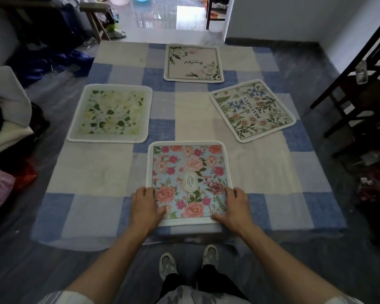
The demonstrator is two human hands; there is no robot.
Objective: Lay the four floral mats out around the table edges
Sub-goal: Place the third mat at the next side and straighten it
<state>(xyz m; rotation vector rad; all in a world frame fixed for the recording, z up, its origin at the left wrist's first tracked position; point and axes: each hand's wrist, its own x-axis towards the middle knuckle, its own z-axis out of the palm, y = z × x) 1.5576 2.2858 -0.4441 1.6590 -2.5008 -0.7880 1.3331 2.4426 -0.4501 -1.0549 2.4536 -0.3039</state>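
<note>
hands at the near corners: my left hand point(146, 205) and right hand point(236, 207) each grip a side edge of the rose mat point(189, 172), thumb on top, fingers curled at its white fleecy rim. it lies flat at the near edge of the surface point(283, 213), on a soft checked cloth point(92, 172) of blue and cream squares. beyond, the leaf mat point(111, 113) sits left, the script mat point(193, 62) at the far edge, the wildflower mat point(252, 110) right and askew. all are flat squares with rounded corners.

Blue-and-cream checked tablecloth point(97, 172); pink-rose blue mat point(189, 172), green-leaf white mat point(111, 113), cream wildflower mat point(252, 110), black-bordered cream mat point(193, 62).
</note>
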